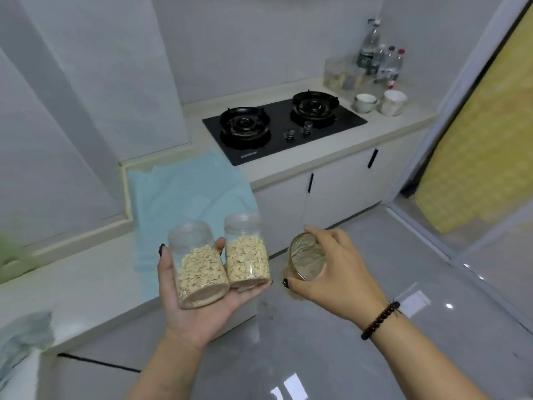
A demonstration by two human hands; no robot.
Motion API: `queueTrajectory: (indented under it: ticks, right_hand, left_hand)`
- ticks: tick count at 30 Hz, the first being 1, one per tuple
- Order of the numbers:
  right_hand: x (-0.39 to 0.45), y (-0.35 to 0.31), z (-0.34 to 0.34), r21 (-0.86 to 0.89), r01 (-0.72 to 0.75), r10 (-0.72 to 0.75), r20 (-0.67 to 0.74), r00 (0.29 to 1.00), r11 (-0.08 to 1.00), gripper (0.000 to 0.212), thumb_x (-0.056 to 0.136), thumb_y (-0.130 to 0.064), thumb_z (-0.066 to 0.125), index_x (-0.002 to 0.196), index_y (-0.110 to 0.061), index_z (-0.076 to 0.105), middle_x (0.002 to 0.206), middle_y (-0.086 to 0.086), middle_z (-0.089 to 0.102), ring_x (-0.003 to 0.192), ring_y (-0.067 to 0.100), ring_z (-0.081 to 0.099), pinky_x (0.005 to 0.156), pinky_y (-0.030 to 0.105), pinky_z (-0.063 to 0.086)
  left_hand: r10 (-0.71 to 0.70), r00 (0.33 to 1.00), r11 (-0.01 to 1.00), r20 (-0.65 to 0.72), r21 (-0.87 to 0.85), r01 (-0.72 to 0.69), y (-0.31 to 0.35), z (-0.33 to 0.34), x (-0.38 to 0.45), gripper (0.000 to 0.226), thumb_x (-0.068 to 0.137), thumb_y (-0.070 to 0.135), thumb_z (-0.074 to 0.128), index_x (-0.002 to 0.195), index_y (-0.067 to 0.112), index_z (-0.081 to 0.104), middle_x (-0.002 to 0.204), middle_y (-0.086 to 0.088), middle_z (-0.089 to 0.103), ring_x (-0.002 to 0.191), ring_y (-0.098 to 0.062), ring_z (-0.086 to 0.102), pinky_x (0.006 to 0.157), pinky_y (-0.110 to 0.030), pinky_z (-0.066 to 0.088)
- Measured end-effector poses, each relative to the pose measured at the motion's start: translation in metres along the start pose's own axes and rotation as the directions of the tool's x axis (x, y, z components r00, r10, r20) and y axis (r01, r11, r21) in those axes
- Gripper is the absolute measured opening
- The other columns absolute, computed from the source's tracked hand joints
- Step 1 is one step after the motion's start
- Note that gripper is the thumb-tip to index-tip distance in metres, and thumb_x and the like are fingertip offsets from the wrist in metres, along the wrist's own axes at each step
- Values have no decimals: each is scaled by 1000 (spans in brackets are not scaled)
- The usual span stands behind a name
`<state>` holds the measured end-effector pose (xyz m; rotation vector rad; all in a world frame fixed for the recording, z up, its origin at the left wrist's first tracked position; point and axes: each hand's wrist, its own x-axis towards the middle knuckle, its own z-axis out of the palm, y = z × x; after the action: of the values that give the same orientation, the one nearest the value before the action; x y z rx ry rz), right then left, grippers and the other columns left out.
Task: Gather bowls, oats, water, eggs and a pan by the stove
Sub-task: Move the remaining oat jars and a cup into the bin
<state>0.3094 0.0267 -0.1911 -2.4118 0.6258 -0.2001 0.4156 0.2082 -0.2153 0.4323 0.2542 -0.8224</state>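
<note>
Nearest, the left hand (199,295) lies palm up, fingers curled round two clear oat jars (219,267) that lean side by side, their long axes pointing toward twelve o'clock. Just beside it at three o'clock, the right hand (331,272) grips an amber glass (305,261) from above; whether it holds water I cannot tell. Both hands hang over the floor, off the worktop (86,287). Farther off, toward one o'clock, sits the stove (284,127), and beyond it two white bowls (380,102) already rest. The right hand looks nearer that spot.
</note>
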Motion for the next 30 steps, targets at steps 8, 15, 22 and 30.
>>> queueTrajectory:
  ticks: [8,15,22,30]
  right_hand:
    - [55,85,-60,8,-94,94,-61,994,996,94,61,-54,76,143,-36,33,122,-13,37,119,8,44,100,32,45]
    - [128,170,-136,-78,-55,53,-22,998,995,93,64,-57,73,144,-38,30,117,-15,37,116,3,42,91,17,40]
    - [202,228,-194,-149,-27,21,-37,999,988,93,63,-56,75,143,-34,34,120,-11,38,114,7,46,93,24,45]
    - [317,266,-223,-150,-59,54,-37,998,987,93,66,-55,75,145,-33,30,120,-10,37,112,7,43,87,17,39]
  left_hand:
    - [-164,985,986,46,35,162,-66,55,105,78,63,72,63,110,10,60,136,-25,55,119,-55,52,94,-82,27]
    - [-124,992,991,33,-38,125,-144,125,191,72,72,74,57,103,9,65,127,-22,62,112,-54,58,96,-81,25]
    - [-86,996,993,-28,-87,83,-185,169,264,72,69,74,60,107,14,64,123,-23,64,107,-52,61,100,-78,26]
    - [-55,998,998,-4,-15,55,-183,209,385,70,76,76,51,99,11,66,109,-16,71,110,-47,62,98,-78,27]
